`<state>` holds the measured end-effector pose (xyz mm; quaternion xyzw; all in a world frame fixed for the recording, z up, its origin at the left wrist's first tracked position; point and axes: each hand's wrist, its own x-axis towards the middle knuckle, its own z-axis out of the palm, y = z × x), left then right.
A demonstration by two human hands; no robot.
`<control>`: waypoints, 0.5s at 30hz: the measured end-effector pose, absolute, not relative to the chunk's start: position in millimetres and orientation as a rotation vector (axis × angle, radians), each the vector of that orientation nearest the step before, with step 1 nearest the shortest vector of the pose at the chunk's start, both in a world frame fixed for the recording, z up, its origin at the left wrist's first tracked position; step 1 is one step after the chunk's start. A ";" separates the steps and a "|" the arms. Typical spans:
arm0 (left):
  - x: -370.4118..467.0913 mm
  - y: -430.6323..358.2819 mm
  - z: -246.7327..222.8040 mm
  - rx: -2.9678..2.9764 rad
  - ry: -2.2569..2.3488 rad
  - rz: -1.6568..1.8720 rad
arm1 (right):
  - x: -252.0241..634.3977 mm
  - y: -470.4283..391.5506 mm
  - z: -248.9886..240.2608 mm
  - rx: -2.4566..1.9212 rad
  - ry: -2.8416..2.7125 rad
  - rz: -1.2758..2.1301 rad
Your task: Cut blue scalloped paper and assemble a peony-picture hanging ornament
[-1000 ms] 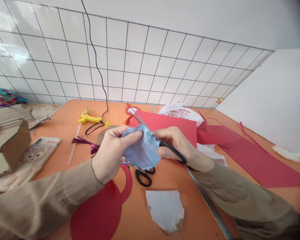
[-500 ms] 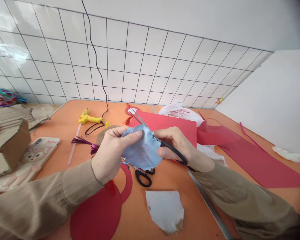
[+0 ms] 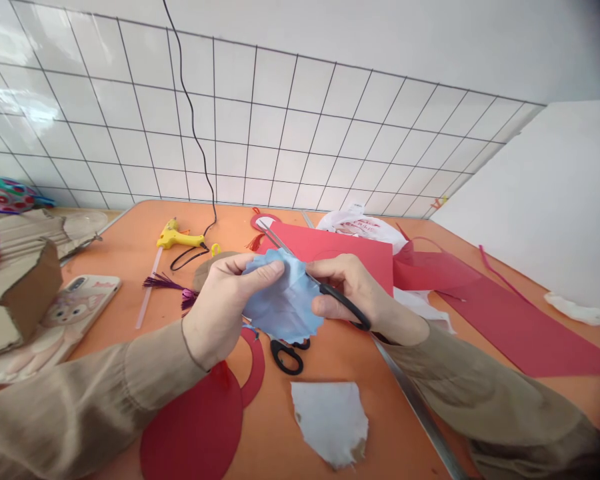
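A roundish piece of light blue fabric point(image 3: 285, 307) with a scalloped edge is pinched between the thumb and fingers of my left hand point(image 3: 225, 300). My right hand point(image 3: 353, 290) grips black-handled scissors point(image 3: 347, 303) at the fabric's upper right edge. Their blades point up and to the left, partly behind the fabric. Below the fabric, a second pair of black-handled scissors point(image 3: 287, 358) lies on the table, its blades hidden. Nearer me is a ragged whitish scrap point(image 3: 331, 421). A red disc point(image 3: 193, 430) and a red ring point(image 3: 256, 373) lie beneath my left forearm.
On the orange table point(image 3: 125, 267), a yellow glue gun point(image 3: 180, 235) trails a black cord. A phone point(image 3: 75, 313) and cardboard point(image 3: 20, 293) lie at left. Red sheets point(image 3: 520, 320) and a white plastic bag point(image 3: 363, 227) occupy the right and back. A tiled wall stands behind.
The scissors have shifted slightly up and left along the fabric's edge, and their blades look closer together. My left hand stays nearly still, holding the blue fabric.
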<state>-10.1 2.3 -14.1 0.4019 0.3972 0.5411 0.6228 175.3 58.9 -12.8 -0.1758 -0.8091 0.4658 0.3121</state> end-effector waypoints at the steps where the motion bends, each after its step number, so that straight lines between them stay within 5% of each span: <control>1: -10.0 2.2 -13.7 0.925 0.911 1.246 | 175.3 59.2 -13.1 -0.468 -2.134 1.221; 15: -11.1 3.0 -15.7 0.910 0.933 1.226 | 173.4 57.6 -11.3 -0.478 -2.116 1.241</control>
